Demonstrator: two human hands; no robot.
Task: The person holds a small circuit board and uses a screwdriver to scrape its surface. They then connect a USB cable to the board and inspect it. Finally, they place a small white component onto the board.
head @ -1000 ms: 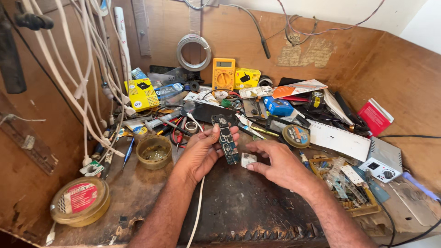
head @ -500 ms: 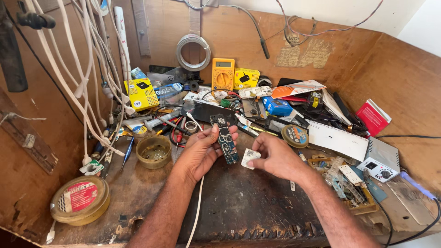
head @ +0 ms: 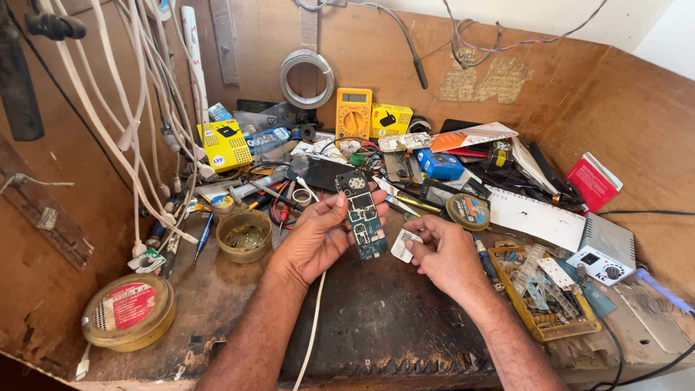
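Note:
My left hand (head: 316,237) holds a narrow dark phone circuit board (head: 362,215) upright between thumb and fingers, its component side facing me. Just to the right of the board, my right hand (head: 443,253) pinches a small white rectangular part (head: 403,245) at its fingertips. Board and white part are close together but do not touch. Both hands hover over the dark worn patch of the wooden workbench (head: 376,318). A white cable (head: 313,329) runs down from under my left wrist.
A yellow multimeter (head: 353,112), a small round dish (head: 245,234), a round tin (head: 130,311), a tape roll (head: 468,211), a parts tray (head: 543,289), tools, boxes and hanging white cables (head: 137,123) crowd the bench behind and beside my hands.
My right hand has moved left and up, bringing the small white part from the bench surface to beside the circuit board. My left hand stays in place with the board.

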